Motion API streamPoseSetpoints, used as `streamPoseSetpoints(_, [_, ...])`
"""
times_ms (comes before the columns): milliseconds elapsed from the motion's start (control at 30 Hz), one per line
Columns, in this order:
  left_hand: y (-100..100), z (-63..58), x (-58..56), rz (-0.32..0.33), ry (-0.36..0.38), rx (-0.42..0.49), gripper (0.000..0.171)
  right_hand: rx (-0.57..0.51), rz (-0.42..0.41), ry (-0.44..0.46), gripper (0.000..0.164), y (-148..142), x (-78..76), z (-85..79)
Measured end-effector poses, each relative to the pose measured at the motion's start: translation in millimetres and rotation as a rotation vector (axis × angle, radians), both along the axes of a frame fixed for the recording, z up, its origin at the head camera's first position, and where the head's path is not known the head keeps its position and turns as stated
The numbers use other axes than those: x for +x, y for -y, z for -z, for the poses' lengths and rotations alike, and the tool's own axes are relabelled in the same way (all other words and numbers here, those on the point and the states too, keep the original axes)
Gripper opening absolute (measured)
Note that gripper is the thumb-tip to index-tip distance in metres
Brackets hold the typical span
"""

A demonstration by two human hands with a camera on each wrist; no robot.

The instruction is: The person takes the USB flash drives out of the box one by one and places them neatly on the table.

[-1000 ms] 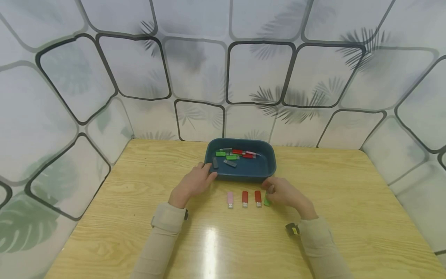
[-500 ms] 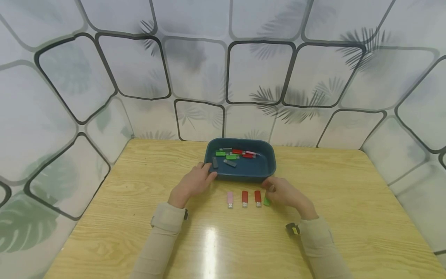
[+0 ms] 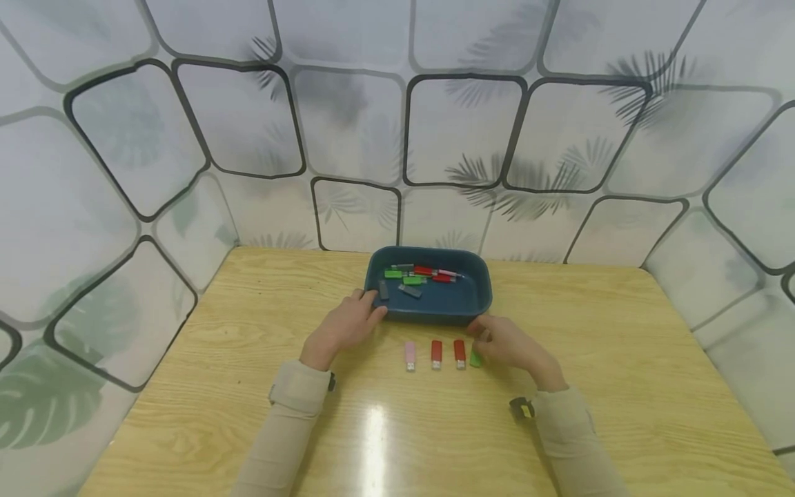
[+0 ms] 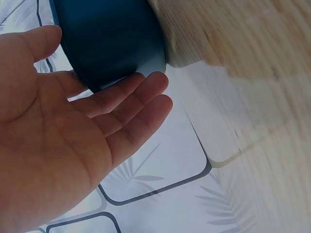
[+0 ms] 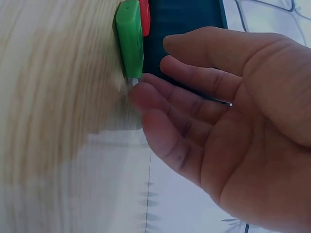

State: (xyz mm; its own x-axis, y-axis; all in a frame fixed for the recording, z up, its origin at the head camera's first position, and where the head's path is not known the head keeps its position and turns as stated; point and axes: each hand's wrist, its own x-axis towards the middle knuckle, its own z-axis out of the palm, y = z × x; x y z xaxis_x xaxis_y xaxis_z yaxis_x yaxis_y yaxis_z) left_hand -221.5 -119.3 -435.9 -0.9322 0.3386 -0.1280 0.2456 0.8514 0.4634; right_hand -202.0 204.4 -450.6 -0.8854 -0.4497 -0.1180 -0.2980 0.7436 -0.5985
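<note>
A dark blue tray [image 3: 466,297] stands at the back of the wooden table. My left hand [image 3: 349,323] rests at its front left corner; in the left wrist view the thumb and loosely extended fingers touch the tray wall [image 4: 112,43]. In front of the tray lie a pink USB stick [image 3: 410,353], two red USB sticks [image 3: 437,352] and a green USB stick [image 3: 475,358]. My right hand [image 3: 506,343] partly covers the green one from above. In the right wrist view, loosely bent fingers sit beside its metal plug end, with nothing between thumb and fingers.
Inside the tray are several more USB sticks: green ones [image 3: 414,280], red ones [image 3: 425,270], grey ones [image 3: 410,291] and a pale pink one [image 3: 448,273]. A patterned curtain [image 3: 348,131] stands behind the table. Bands with small devices [image 3: 520,408] sit at the wrists.
</note>
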Motion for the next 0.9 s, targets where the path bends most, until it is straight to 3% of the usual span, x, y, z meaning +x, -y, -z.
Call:
streamPoseSetpoints(433, [-0.3,0.6,0.0,-0.008,0.005,-0.012,0.061,0.002,0.021,-0.096,0.016,-5.0,5.3,-18.2])
streamPoseSetpoints(900, [-0.8,-2.0,1.0,-0.001,0.012,-0.009,0.06,-0.047,0.068,-0.182,0.018,-8.7,9.8,-31.2])
